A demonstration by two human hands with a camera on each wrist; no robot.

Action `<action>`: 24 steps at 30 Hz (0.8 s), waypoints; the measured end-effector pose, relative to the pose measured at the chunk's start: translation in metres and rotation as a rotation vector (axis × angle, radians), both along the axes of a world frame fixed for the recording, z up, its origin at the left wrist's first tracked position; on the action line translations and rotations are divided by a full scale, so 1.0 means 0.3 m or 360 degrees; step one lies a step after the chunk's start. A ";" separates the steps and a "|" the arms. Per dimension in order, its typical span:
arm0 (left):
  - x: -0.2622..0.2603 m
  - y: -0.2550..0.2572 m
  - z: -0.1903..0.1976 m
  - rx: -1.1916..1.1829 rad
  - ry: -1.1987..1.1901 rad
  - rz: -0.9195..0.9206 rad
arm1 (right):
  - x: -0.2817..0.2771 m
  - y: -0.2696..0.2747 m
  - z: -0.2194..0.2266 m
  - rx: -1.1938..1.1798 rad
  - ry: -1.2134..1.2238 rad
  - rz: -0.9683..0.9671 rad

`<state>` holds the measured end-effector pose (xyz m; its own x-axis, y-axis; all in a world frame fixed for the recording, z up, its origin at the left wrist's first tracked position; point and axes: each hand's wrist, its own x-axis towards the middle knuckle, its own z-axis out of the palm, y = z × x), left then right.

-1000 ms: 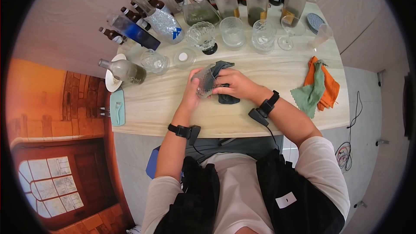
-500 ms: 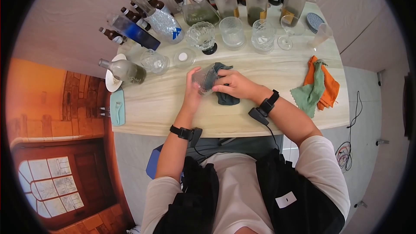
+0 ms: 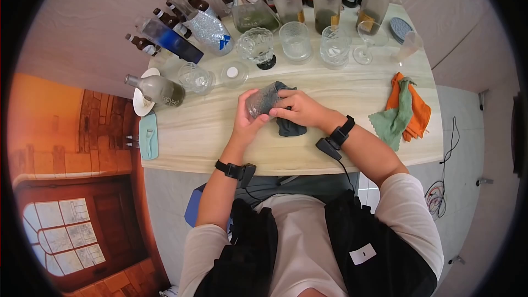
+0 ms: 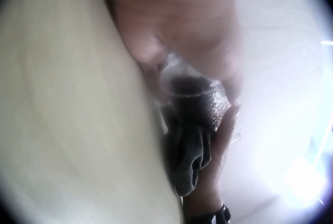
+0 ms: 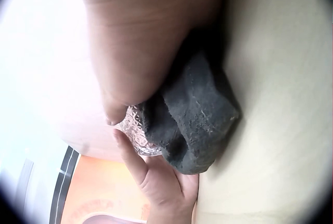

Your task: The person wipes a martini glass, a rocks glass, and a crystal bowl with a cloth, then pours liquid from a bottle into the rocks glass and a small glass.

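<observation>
A clear glass tumbler [image 3: 260, 102] with a textured wall lies tilted on its side between both hands, just over the table. My left hand [image 3: 247, 119] grips its base end, thumb on the near side. On the mouth side my right hand [image 3: 301, 109] holds a dark grey cloth [image 3: 290, 127], part of it pushed inside the glass. Through the glass the cloth shows dark in the left wrist view. The rest of the cloth [image 5: 195, 112] hangs out in folds below the right hand in the right wrist view.
Several glasses stand in a row beyond the hands, among them a footed glass bowl [image 3: 256, 45] and a tumbler [image 3: 296, 44]. Bottles crowd the back edge. An orange cloth [image 3: 419, 113] and a green cloth [image 3: 393, 118] lie at right; a grey bottle [image 3: 159, 91] and a teal case [image 3: 148, 137] are at left.
The left hand has shifted its hold around the glass, its thumb lifting away and returning to the near side. The glass has turned slightly; the right hand stays at its mouth with the cloth.
</observation>
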<state>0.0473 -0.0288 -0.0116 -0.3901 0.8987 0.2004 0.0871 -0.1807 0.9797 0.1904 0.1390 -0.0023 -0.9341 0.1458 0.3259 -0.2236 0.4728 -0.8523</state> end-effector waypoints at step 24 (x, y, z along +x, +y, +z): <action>-0.031 0.012 0.016 0.0072 -0.0932 -0.0138 | -0.016 -0.004 -0.028 -0.0003 0.0316 -0.0072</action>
